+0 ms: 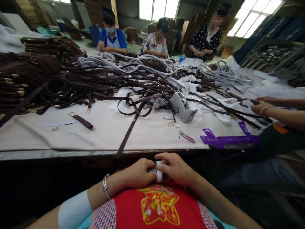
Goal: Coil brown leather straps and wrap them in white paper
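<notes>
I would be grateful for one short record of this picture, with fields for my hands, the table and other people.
Left hand: beside a white strip; grip partly hidden
Right hand: thumb on that strip
Table, near edge: thread snips, purple tape
Table, left: short brown strap, gold ring
Table, middle: tape dispenser
Table, farther back: heaped dark brown straps
Across table: three people
Far right: another person's hands

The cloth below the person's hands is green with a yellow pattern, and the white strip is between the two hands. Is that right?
Not quite: the cloth is red, not green, as the head view shows. It does have a yellow pattern, and the white strip is between the left hand and right hand.
</notes>
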`<state>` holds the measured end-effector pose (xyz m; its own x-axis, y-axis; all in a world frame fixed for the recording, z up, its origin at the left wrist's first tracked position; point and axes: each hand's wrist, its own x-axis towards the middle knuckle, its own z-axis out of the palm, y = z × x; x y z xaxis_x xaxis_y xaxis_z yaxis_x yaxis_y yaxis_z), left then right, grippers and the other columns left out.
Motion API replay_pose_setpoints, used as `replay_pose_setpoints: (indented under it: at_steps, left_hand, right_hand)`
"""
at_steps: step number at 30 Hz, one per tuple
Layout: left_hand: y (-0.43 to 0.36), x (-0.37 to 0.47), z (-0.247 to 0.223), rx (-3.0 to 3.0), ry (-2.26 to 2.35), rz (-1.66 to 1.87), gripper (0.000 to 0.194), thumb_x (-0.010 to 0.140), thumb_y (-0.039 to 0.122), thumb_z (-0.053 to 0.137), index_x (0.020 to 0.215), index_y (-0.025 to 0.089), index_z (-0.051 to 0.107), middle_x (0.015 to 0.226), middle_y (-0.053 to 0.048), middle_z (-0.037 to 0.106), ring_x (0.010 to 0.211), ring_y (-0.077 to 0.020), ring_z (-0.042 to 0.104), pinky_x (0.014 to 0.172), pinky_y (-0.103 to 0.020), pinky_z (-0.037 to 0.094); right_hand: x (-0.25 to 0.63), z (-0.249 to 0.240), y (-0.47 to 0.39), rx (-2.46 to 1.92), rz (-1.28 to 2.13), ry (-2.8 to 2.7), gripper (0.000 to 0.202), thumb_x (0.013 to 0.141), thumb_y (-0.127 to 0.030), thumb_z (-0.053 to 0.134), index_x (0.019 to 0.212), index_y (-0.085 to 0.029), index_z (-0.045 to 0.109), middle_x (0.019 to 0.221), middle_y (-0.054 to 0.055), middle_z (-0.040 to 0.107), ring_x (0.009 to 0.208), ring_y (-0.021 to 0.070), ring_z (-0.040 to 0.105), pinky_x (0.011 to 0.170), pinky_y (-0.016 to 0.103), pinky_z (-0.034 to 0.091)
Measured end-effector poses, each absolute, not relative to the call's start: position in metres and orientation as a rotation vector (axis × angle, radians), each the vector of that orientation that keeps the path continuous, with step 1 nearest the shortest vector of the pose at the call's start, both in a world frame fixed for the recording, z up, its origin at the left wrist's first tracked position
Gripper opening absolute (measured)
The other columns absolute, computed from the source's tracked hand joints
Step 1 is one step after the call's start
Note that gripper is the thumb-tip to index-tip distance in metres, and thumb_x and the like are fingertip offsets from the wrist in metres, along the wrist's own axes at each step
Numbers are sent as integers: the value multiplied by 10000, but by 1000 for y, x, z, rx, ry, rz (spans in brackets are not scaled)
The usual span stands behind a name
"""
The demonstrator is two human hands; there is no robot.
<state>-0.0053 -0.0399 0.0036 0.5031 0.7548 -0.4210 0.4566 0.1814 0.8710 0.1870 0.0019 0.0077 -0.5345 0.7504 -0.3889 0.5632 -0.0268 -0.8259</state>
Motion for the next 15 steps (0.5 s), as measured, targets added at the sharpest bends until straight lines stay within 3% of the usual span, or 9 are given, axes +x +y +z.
replay_pose_setpoints:
  at_steps: [3, 6, 11, 15]
  left_hand:
    - [-40, -5, 5, 1503, 1140, 220, 333, 836, 425, 612, 930, 130, 735, 837, -30, 731, 694, -176, 590, 595, -252, 410]
    - [-38, -6, 3, 1544, 1126, 173, 345, 841, 439, 606, 954, 138, 733, 865, -41, 750, 708, -192, 619, 594, -256, 430]
    - [-35, -10, -7, 1579, 1008, 196, 260, 885, 315, 555, 1020, 178, 730, 993, -51, 767, 856, -230, 676, 772, -291, 494]
    - [-35, -18, 2, 1511, 995, 194, 234, 905, 345, 608, 1094, 241, 699, 1095, -35, 729, 992, -253, 660, 895, -347, 501]
  right_hand:
    - [187, 6, 4, -1441, 1803, -1997, 180, 733, -191, 657, 881, -133, 740, 626, -28, 621, 563, 105, 526, 499, 211, 374]
    - [185, 1, 2, -1473, 1769, -1990, 95, 727, -200, 667, 788, -151, 720, 605, -30, 624, 559, 109, 534, 502, 213, 376]
    - [184, -9, -11, -1414, 1201, -2281, 157, 862, -254, 599, 764, -188, 703, 757, 15, 717, 713, 147, 633, 668, 257, 442]
    - [185, -5, -20, -1232, 639, -2388, 219, 915, -236, 551, 734, -188, 664, 711, 30, 674, 704, 164, 633, 677, 281, 461]
